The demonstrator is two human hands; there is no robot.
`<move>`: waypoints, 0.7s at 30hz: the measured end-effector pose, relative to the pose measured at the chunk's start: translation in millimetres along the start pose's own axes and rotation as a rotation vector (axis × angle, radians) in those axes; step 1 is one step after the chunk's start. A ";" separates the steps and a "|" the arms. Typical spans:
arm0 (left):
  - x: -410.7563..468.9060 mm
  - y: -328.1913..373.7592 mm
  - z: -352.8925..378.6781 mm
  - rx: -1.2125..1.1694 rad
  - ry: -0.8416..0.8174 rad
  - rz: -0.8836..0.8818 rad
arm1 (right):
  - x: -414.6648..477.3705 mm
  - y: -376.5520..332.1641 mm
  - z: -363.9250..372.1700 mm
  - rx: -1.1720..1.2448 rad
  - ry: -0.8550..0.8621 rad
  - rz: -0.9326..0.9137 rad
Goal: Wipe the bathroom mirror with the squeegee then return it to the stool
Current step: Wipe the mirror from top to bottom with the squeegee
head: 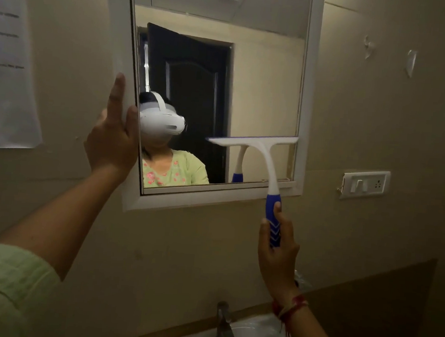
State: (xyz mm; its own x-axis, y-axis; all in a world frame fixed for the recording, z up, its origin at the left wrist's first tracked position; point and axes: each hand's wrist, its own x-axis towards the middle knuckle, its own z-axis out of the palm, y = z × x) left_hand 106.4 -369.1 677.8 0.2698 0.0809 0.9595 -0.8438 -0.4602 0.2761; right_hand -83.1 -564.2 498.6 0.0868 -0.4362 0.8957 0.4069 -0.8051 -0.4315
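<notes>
A white-framed mirror (261, 92) hangs on the beige wall. The squeegee (263, 155) has a white head and a blue handle. Its blade lies flat against the lower right part of the glass, close to the right frame. My right hand (277, 248) is wrapped around the blue handle below the mirror's bottom edge. My left hand (114, 132) grips the left side of the mirror frame (119, 42), thumb on the front edge and fingers behind. The stool is out of view.
A tap (224, 329) and white basin (260, 334) sit below my right arm. A switch and socket plate (365, 183) is on the wall to the right of the mirror. A paper notice (9, 74) hangs at the left. Clear hooks (410, 61) stick at upper right.
</notes>
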 end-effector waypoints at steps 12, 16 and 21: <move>-1.2 3.5 -1.9 -0.002 -0.009 -0.023 | 19.6 -9.4 8.4 0.052 0.050 0.038; -0.7 4.3 -2.1 0.007 -0.009 -0.037 | -16.4 -8.2 5.2 0.057 0.040 0.069; -1.3 5.4 -2.6 0.012 -0.015 -0.044 | 14.3 -23.4 9.5 0.089 0.059 0.087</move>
State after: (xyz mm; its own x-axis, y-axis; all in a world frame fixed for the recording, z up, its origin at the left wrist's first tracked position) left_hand 100.4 -369.4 678.3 0.3133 0.0877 0.9456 -0.8255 -0.4671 0.3168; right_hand -82.7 -547.7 522.5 0.0726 -0.5279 0.8462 0.4791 -0.7257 -0.4938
